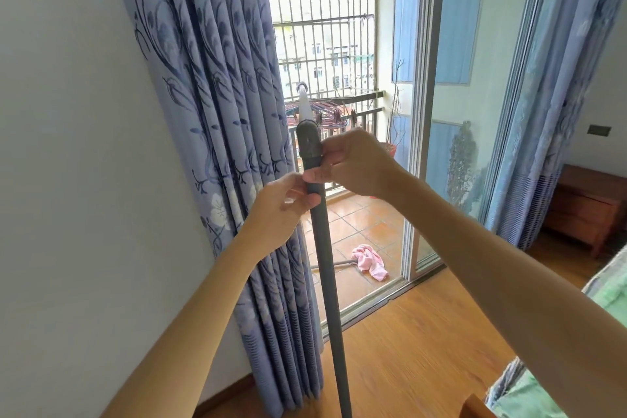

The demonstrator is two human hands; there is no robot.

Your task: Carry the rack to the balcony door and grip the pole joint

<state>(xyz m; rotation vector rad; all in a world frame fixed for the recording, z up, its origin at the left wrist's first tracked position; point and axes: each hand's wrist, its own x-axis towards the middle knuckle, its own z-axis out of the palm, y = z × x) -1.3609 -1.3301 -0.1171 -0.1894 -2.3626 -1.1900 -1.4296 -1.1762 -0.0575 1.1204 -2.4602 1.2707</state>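
A long grey pole (pixel 327 268) stands nearly upright in front of me, its foot out of view below. Near its top sits a darker grey collar (pixel 308 142), and a white inner tube (pixel 304 105) sticks up out of that. My left hand (pixel 283 205) grips the pole just under the collar, thumb across the shaft. My right hand (pixel 353 163) pinches the collar from the right with fingers curled round it.
A blue floral curtain (pixel 217 112) hangs on the left by a white wall. An open glass sliding door (pixel 475 105) leads to a tiled balcony with a pink cloth (pixel 369 261) and railing. A wooden cabinet (pixel 587 207) stands at the right, green bedding (pixel 610 299) beside it.
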